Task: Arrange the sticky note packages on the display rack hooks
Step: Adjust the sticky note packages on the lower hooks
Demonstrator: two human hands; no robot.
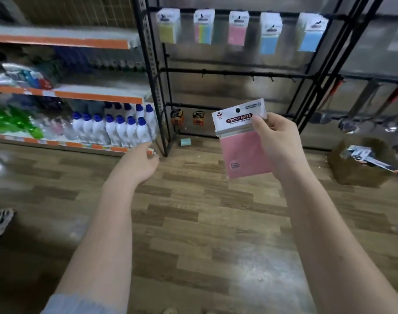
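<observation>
Standing before the black display rack (236, 71), the person holds a pink sticky note package (243, 141) up in the right hand (277, 141), thumb pressed on the white header card and fingers curled behind it, pinching the pack near its top right corner. The pack hangs tilted in the air, in front of the rack's lower bars and well below the top row. Its header reads "STICKY NOTE" and has a round hanging hole near the upper edge.

The left hand (141, 162) is lower and off to the left, near the foot of the rack; its fingers are curled round something small with a pale edge, too hidden to name.

Along the rack's top bar hang five packages: a yellow one (168, 27), a multicoloured striped one (203, 27), a pink one (238, 28), and two blue ones (270, 32) (311, 32). The middle bar carries bare hooks (253, 78). Two small dark carded items (177, 117) hang from the lowest bar.

To the left, orange-edged shelves hold white bottles with blue caps (118, 128). A cardboard box (363, 162) sits on the wood-pattern floor (193, 223) at the right, and a small teal block (184, 142) lies by the rack's base.
</observation>
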